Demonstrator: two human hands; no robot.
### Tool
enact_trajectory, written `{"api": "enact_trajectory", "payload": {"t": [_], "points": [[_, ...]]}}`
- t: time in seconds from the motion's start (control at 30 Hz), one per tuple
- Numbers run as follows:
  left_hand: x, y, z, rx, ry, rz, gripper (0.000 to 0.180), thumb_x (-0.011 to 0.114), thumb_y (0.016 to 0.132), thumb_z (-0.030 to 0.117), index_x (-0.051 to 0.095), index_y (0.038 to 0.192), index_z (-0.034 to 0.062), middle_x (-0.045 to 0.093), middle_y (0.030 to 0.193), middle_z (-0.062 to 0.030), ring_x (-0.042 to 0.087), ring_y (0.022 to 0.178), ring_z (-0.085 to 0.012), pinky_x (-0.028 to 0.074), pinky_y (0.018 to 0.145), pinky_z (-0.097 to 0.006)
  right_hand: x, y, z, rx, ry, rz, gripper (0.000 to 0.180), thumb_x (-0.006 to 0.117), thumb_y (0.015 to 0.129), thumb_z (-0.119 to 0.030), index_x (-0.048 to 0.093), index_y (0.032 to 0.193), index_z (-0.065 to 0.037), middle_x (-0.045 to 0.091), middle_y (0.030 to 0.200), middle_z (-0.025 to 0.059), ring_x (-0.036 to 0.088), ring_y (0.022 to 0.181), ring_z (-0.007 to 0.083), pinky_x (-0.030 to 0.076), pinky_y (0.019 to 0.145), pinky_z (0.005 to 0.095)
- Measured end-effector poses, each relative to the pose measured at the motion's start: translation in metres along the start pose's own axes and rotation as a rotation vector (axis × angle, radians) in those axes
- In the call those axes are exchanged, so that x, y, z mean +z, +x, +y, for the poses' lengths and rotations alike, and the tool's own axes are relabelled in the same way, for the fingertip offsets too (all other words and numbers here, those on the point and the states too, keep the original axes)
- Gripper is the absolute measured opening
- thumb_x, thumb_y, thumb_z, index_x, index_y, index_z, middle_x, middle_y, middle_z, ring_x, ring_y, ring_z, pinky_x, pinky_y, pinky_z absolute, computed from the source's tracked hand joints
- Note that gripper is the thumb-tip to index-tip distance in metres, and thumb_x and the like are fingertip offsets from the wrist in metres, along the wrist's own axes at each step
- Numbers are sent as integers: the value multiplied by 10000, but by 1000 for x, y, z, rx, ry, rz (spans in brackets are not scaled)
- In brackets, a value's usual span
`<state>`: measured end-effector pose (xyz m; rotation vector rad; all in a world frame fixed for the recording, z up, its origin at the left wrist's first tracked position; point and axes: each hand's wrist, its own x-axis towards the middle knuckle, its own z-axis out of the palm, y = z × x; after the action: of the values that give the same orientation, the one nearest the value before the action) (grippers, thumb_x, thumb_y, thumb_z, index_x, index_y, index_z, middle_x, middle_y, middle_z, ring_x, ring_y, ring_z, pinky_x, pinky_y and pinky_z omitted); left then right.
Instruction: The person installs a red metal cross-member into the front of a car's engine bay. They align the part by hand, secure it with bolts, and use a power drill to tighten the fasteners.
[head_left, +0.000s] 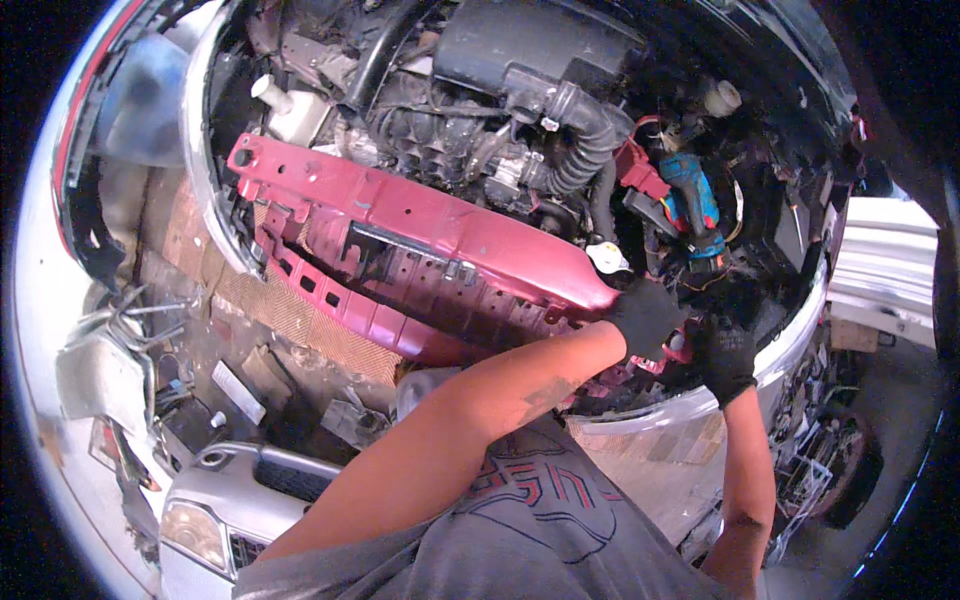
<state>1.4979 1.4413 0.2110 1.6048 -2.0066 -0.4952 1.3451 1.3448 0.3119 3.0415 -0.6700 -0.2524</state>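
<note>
My left hand (648, 318), in a black glove, is bent over the right end of the red metal crossbeam (440, 225) at the front of an open engine bay. Its fingers curl down into a dark gap. Close beside it on the right is my right hand (727, 358), gloved too, with its fingers bent toward the same gap. Whatever the fingers grip there is hidden by the gloves and shadow. Small red and pink parts (678, 347) show between the two hands. Just behind my left hand sits a round white cap (607, 258).
A blue cordless power tool (692, 205) lies in the bay beyond my hands. The black engine cover (530, 45) and ribbed air hose (585, 140) stand behind the beam. A white reservoir (298, 118) is at left. A silver bumper with headlight (215, 530) lies on the cluttered floor.
</note>
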Motion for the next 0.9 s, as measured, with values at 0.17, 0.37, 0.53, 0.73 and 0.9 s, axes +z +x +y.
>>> {"api": "enact_trajectory", "payload": {"t": [0.17,0.37,0.53,0.73,0.9], "points": [[-3,1,10,-81,-1,-1,637,789,615,479,657,1140,144,679,934,-122,677,845,-314,530,686,-447,29,-17,27,-157,-59,-9,215,656,840,-329,672,956,-148,648,848,123,651,766,324,502,631,461],[-17,7,11,-122,-40,-127,657,771,665,499,630,1191,132,666,968,-150,666,896,-317,538,738,-460,27,-13,11,56,-63,101,193,684,783,-330,686,912,-187,657,810,83,652,729,310,494,603,452],[-19,0,11,-49,-45,105,684,745,673,523,591,1205,123,669,964,-166,659,839,-350,538,691,-471,26,-12,11,118,-16,-19,192,637,809,-364,678,840,-179,673,766,92,657,711,315,503,597,455],[-5,4,8,-25,21,22,656,690,720,551,568,1244,176,683,991,-176,678,743,-374,540,629,-492,21,-17,-2,121,-200,231,228,623,825,-383,666,849,-161,652,728,98,643,676,313,494,573,462],[4,2,6,3,73,68,739,699,693,584,561,1285,163,675,1033,-170,671,787,-373,531,652,-489,50,-18,13,184,-121,76,254,610,848,-399,654,914,-157,646,709,99,638,651,326,492,571,482]]}}
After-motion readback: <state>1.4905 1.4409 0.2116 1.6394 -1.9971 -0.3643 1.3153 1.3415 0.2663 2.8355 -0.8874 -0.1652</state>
